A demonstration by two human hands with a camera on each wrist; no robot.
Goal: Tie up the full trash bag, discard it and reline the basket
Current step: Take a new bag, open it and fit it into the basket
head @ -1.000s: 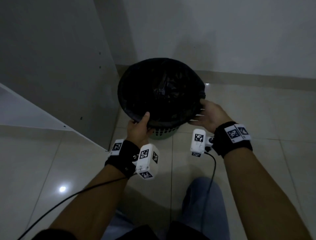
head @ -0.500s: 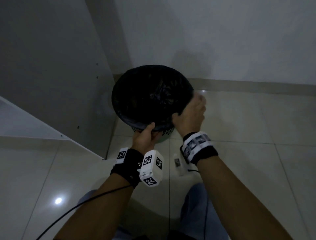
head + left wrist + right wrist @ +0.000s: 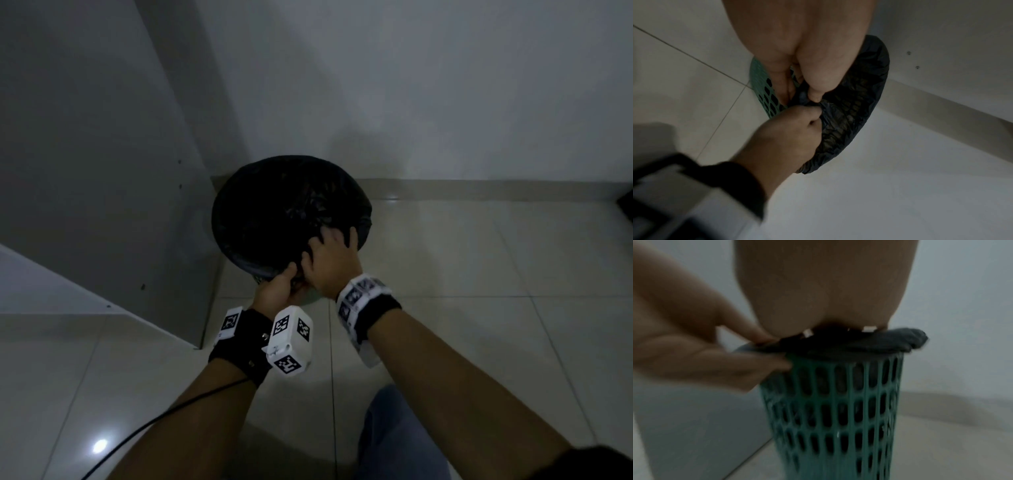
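Note:
A black trash bag (image 3: 281, 209) lines a green mesh basket (image 3: 834, 410) that stands on the floor in the corner. Its edge is folded over the basket's rim (image 3: 764, 91). My left hand (image 3: 277, 291) pinches the bag's edge at the near side of the rim, thumb on top. Right beside it, my right hand (image 3: 330, 260) grips the bag's edge with curled fingers. In the left wrist view the two hands (image 3: 813, 104) meet on the bunched plastic (image 3: 849, 113). The bag's contents are too dark to make out.
A grey cabinet side (image 3: 102, 154) stands close to the left of the basket, and a white wall (image 3: 445, 85) with a skirting board lies behind it. Pale floor tiles (image 3: 479, 274) spread to the right. My knee (image 3: 400, 435) is at the bottom.
My right hand has slid along the rim from the basket's right side to the near side, ending beside my left hand. The left hand has kept its hold on the bag's edge.

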